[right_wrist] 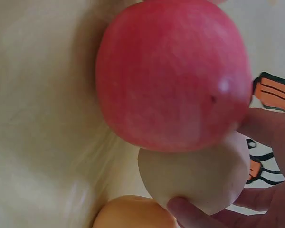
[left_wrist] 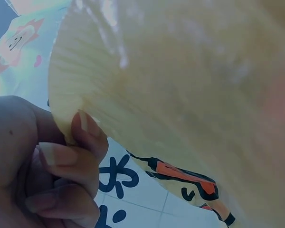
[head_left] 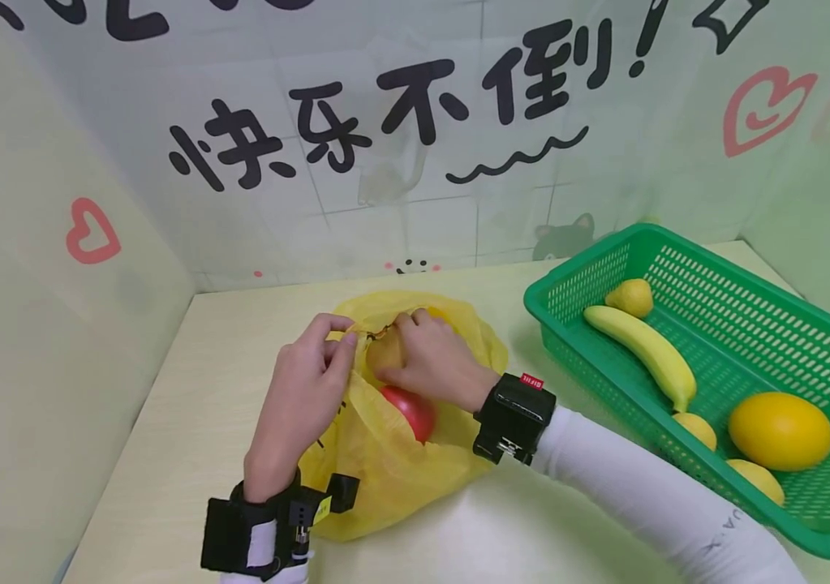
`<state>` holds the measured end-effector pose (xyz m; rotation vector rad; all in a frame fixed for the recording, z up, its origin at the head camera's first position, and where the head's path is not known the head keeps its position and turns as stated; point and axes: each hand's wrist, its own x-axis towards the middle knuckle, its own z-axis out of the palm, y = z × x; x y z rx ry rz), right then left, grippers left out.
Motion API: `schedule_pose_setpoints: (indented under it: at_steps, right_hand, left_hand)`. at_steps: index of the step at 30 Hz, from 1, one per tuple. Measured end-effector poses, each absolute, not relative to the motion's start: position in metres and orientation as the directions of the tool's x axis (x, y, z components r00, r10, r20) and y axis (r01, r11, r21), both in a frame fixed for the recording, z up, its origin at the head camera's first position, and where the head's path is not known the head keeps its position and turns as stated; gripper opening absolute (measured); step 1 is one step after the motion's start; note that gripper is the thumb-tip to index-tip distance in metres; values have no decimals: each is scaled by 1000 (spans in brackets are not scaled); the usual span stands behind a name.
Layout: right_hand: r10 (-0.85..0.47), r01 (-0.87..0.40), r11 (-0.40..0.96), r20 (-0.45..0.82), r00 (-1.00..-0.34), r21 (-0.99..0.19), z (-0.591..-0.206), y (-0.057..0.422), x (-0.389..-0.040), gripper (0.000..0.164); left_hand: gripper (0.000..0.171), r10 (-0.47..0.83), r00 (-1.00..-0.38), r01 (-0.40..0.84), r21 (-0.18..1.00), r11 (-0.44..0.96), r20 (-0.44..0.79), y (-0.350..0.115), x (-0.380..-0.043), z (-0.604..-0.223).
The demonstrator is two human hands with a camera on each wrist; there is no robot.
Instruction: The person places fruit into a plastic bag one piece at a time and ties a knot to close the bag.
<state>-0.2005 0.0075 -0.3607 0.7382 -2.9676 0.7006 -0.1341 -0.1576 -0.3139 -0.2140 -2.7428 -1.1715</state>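
A thin yellow plastic bag (head_left: 393, 487) with its mouth open sits on the table. My left hand (head_left: 308, 389) pinches the bag's rim between thumb and fingers, also seen in the left wrist view, where the stretched film (left_wrist: 147, 80) fills most of the picture. Inside the mouth, my right hand (head_left: 436, 357) grips a pale round fruit (right_wrist: 192, 173), thumb and fingers on opposite sides of it. Right beside that fruit is a red apple (right_wrist: 173, 76), partly covered by the bag's front in the head view. An orange fruit (right_wrist: 133, 213) shows at the lower edge of the right wrist view.
To the right stands a green slotted basket (head_left: 582, 357). It holds a banana (head_left: 648, 353), a large yellow-orange fruit (head_left: 781, 431) and several small yellow fruits (head_left: 630, 298). Printed walls (head_left: 415, 219) enclose the table (head_left: 188, 422) at the back and both sides.
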Motion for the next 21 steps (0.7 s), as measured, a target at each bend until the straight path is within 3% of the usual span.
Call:
schedule_pose_setpoints:
  at_steps: [5,11,15,21]
  right_hand:
    - [-443,-462,782,147,-884,-418,-369,0,-206,55]
    - [-445,-485,735,203,-872,-474,-375,-5,-214,35]
    - [-453,-485,729,191,-871,-482,-377,-6,-217,30]
    - [-539,-559,720,175,-824,-411,-378,-4,-220,21]
  left_hand:
    - [25,63,-981,178,706,685,186,-159,-133,-313]
    - [25,54,-981,170,705,689,184,-160,-133,-312]
    - [25,46,-983,160,705,691,177,-161,-133,-312]
    - [24,34,-982,155,704,693,183,-164,-133,-313]
